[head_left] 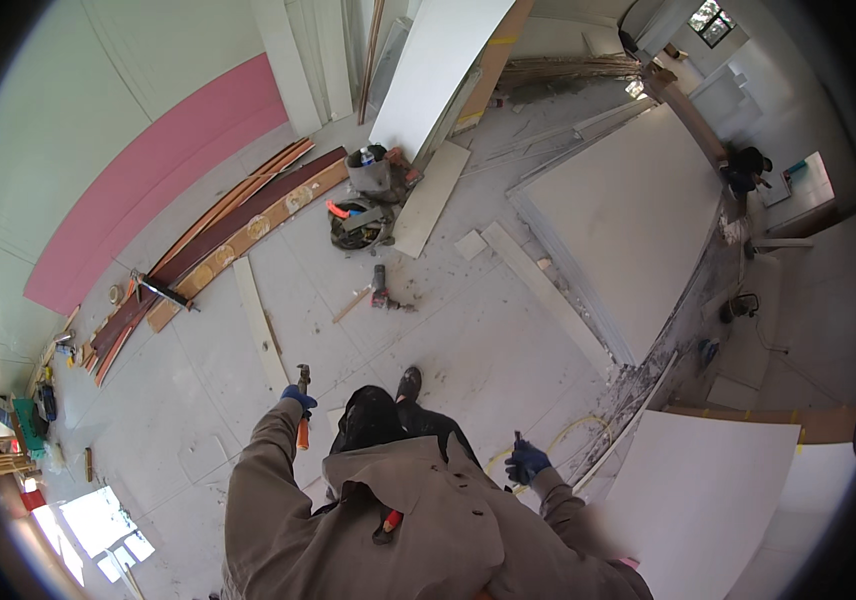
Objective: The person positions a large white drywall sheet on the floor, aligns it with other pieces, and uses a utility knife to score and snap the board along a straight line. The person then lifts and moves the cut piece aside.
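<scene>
My left hand [298, 398], in a blue glove, is closed around an orange-handled hammer [303, 434]; its metal head juts out above my fingers. It is held out over the floor, beyond the near end of a pale narrow strip [262, 325]. Out to the right, my gloved right hand [526, 464] is closed on a small dark upright object [518, 438] whose kind I cannot make out. A yellow cable or hose [578, 424] curves behind that hand. A red pencil-like item [391, 520] pokes from my brown jacket.
A red and grey cordless drill [380, 290] lies ahead, before a tool bag [360, 224] and bucket [376, 178]. Stacked large boards [638, 220] fill the right side. Dark red planks [238, 230] lie at left. A white sheet [708, 500] stands near right. Another person [746, 168] is far right.
</scene>
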Available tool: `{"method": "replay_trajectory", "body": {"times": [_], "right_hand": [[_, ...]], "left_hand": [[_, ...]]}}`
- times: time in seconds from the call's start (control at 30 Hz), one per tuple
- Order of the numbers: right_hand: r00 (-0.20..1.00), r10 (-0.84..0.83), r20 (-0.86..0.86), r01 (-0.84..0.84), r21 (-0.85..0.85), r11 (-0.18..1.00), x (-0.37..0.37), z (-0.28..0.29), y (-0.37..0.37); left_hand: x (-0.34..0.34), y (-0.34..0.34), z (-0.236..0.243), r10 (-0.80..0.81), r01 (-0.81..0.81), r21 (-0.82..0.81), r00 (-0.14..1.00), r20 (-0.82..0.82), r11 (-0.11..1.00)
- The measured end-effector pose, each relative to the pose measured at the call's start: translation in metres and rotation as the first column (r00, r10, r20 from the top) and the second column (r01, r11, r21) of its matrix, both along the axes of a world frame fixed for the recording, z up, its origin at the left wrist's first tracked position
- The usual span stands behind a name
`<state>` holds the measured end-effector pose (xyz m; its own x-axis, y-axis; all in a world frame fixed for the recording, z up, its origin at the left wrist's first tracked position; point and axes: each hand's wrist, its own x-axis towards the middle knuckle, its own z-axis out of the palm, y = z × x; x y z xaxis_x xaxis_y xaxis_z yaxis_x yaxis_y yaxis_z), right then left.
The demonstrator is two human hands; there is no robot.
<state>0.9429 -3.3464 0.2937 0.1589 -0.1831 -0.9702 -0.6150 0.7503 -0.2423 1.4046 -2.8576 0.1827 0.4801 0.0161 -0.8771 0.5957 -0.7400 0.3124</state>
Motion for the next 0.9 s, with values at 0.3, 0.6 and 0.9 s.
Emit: {"method": "replay_trajectory", "body": {"times": [0.3,0.6,0.9], "right_hand": [[0.944,0.329,0.000,-0.298,-0.423,0.856,0.356,0.077,-0.286],[0.758,0.546,-0.357,-0.611,-0.097,0.786,0.443,0.037,-0.399],[0.759,0.515,-0.400,-0.599,-0.119,0.792,0.557,0.058,-0.543]], "left_hand": [[0.178,-0.233,-0.076,-0.338,0.306,0.157,0.907,0.250,0.939],[0.362,-0.404,-0.104,-0.547,0.445,0.353,0.788,0.284,0.823],[0.475,-0.448,-0.117,-0.655,0.526,0.565,0.755,0.034,0.636]]}}
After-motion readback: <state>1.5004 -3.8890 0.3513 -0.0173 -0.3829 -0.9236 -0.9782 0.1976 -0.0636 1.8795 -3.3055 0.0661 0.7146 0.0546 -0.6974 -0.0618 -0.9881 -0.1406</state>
